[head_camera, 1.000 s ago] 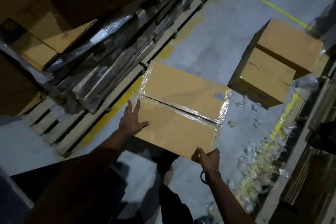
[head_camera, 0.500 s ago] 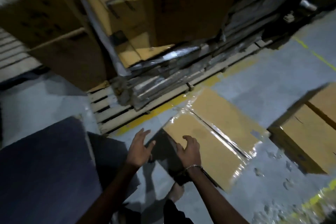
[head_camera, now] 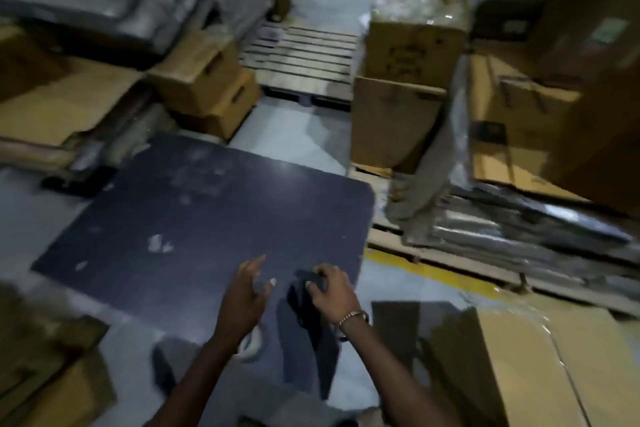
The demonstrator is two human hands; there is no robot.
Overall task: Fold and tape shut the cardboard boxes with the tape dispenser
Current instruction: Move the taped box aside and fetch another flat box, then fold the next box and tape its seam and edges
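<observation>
Printing on stacked box (head_camera: 405, 55) blurred, unreadable.

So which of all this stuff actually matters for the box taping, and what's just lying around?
For the job:
- taped cardboard box, lower right
- left hand, fingers spread, holding nothing
- right hand, gripping a dark object, too blurred to name

Just lying about:
- dark mat
- wooden pallet
- stacked boxes
- yellow floor line

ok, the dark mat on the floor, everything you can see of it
The mat is a flat, dark blue-grey sheet with rounded corners, lying on the pale floor and scuffed with whitish marks. Material unclear through the blur. Both hands hover over its near edge: left hand open, right hand curled round something dark; contact unclear.
</observation>
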